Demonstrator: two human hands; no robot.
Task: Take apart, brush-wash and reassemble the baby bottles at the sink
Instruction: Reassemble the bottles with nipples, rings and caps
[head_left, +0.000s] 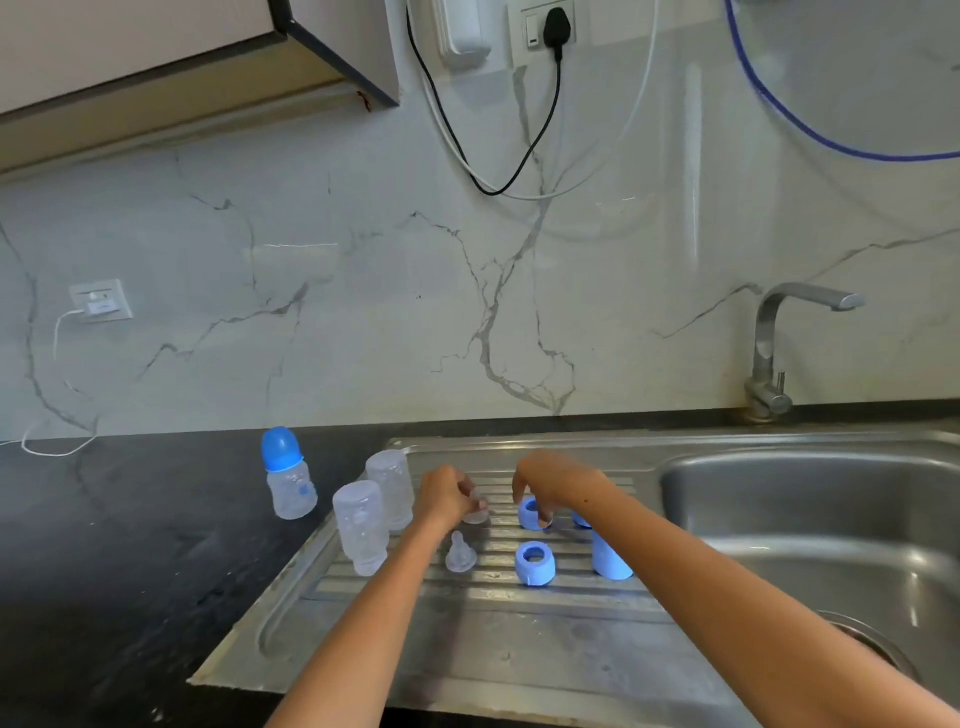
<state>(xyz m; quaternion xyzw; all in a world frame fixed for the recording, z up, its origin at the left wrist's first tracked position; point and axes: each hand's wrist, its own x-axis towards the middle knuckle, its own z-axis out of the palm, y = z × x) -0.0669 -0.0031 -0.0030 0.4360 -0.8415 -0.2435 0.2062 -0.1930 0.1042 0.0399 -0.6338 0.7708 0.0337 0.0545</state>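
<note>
Reassembly stage, by my read: parts laid out on drainboard (519, 649), centre-lower frame.

Grip state:
- L hand (445, 494): fingers curled, pinching a clear teat (477, 514) by its base, just above the ribs.
- R hand (558, 480): fingers bent down onto far blue collar ring (531, 513), gripping its rim. Ring looks to sit on the board; can't confirm lifted or not.

Where the rest is:
- 2 clear bottle bodies (361, 525) (390, 488), mouth-down, left edge of drainboard, close together.
- 2nd teat (460, 555) loose, just below L hand.
- 2nd collar ring (535, 564) centre; blue cap (612, 558) to its right, under R forearm.
- 1 assembled bottle (288, 475) w/ blue cap, on dark counter, left of centre.

Risks (judgement):
- Teat wet + thin → could slip from the pinch, or seat crooked in ring → leak.
- R forearm passes right over the blue cap; a wrist drop could knock it toward the sink bowl (810, 525).
- L elbow swing could topple the inverted bodies.

Hidden / unclear:
- Another blue piece (581, 519) behind R wrist, mostly covered; can't ID.
- R fingertips blocked by ring.
- Drain at lower right cut off by R arm.
- Whether parts are wet: can't tell.
</note>
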